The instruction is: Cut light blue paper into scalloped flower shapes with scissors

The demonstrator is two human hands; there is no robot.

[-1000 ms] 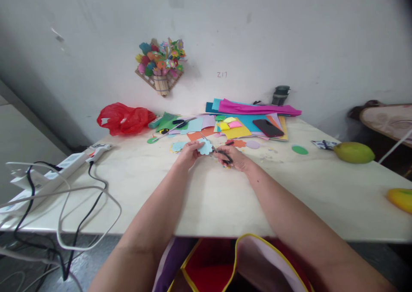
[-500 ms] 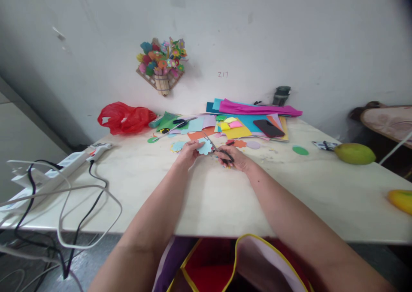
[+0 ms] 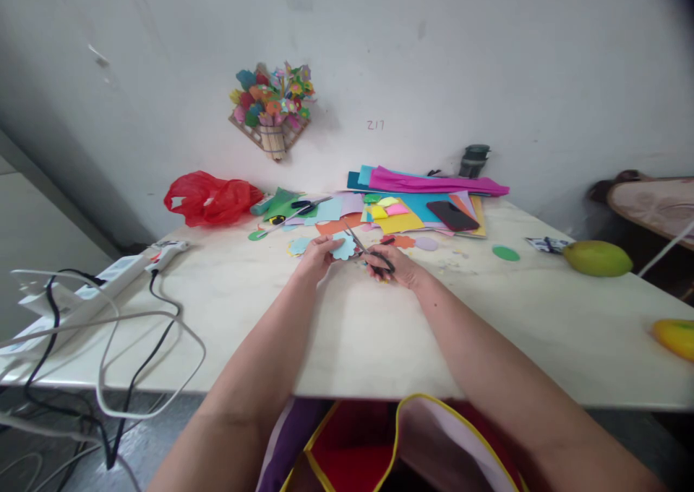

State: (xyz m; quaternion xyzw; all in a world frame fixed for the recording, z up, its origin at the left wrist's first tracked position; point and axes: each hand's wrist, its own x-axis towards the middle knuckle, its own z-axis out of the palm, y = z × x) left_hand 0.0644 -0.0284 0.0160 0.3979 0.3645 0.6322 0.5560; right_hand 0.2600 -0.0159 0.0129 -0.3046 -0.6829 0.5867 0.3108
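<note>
Between the fingers of my left hand (image 3: pixel 319 256) is a light blue paper piece (image 3: pixel 343 246) with a scalloped edge. My right hand (image 3: pixel 395 264) is closed around black-handled scissors (image 3: pixel 388 264); their parted blades point up and left, beside the right edge of the blue piece. Another light blue cutout (image 3: pixel 299 246) lies just left of my left hand. Past my right hand are an orange scalloped cutout (image 3: pixel 404 242) and a lilac one (image 3: pixel 426 243). Small paper scraps are scattered near both hands.
Coloured sheets (image 3: pixel 401 222), a dark phone (image 3: pixel 453 216) and a second pair of scissors (image 3: pixel 304 206) lie at the back. A red plastic bag (image 3: pixel 209 199) is back left, a power strip (image 3: pixel 92 297) with cables left, a green fruit (image 3: pixel 598 259) right.
The light blue piece has turned or shifted very slightly beside the scissor blades. Both hands stay in nearly the same place.
</note>
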